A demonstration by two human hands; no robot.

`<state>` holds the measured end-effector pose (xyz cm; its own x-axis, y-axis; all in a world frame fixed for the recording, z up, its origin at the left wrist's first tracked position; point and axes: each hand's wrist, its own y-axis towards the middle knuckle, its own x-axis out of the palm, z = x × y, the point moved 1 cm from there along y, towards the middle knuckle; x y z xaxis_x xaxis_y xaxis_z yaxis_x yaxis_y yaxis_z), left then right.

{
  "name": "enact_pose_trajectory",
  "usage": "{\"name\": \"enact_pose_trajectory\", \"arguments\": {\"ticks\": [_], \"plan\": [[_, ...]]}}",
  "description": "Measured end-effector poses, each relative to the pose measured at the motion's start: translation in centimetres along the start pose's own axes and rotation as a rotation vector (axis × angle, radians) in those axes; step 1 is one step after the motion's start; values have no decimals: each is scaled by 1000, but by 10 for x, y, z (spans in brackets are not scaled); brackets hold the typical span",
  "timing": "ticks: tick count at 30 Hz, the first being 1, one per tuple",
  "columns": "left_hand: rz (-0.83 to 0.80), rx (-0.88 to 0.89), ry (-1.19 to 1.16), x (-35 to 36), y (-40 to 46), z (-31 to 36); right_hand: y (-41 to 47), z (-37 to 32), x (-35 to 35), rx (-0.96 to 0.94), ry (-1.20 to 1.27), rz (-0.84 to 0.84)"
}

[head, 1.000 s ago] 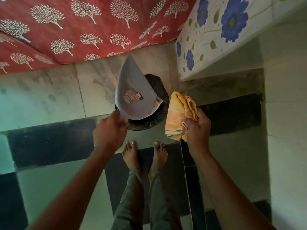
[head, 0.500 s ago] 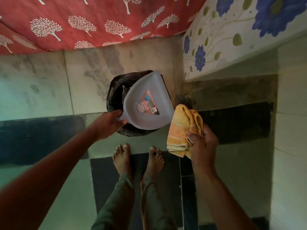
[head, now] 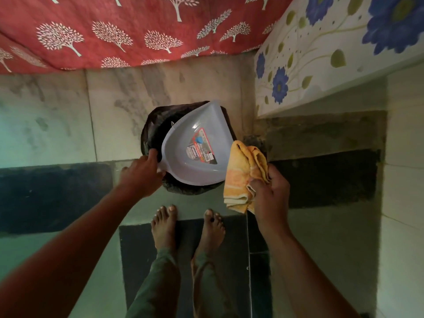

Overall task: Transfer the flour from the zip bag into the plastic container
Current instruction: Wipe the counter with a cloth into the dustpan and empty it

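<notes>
My left hand (head: 142, 175) grips the handle of a grey plastic dustpan (head: 197, 152) with a red-edged label. The pan is tilted over a bin lined with a black bag (head: 156, 125) on the floor. To the right of the pan, my right hand (head: 273, 191) holds a folded yellow-orange cloth (head: 243, 173), which hangs beside the pan's right edge. No zip bag, flour or plastic container is in view.
My two bare feet (head: 188, 223) stand on a dark floor tile just behind the bin. A red cloth with white trees (head: 128, 31) hangs at the top. A white surface with blue flowers (head: 321, 49) juts in at the upper right.
The dustpan has swung from nearly upright to a flatter tilt over the bin, its label now facing up. Both hands stayed by the bin, each keeping its grip.
</notes>
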<state>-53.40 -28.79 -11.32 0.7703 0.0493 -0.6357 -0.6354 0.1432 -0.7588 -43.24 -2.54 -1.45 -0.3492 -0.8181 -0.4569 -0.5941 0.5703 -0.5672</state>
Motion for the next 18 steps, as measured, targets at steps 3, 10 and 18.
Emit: {"name": "enact_pose_trajectory", "arguments": {"ticks": [3,10,18], "plan": [[179,-29,58,-11,-21,12,-8,-10,-1,-37,22,-4],[-106,-77,-1309,-102,-129,93,-76,-73,-20,-310,-108,-101],[-404,35,-1441,-233,-295,134,-217,-184,-101,-713,-363,-100]]}}
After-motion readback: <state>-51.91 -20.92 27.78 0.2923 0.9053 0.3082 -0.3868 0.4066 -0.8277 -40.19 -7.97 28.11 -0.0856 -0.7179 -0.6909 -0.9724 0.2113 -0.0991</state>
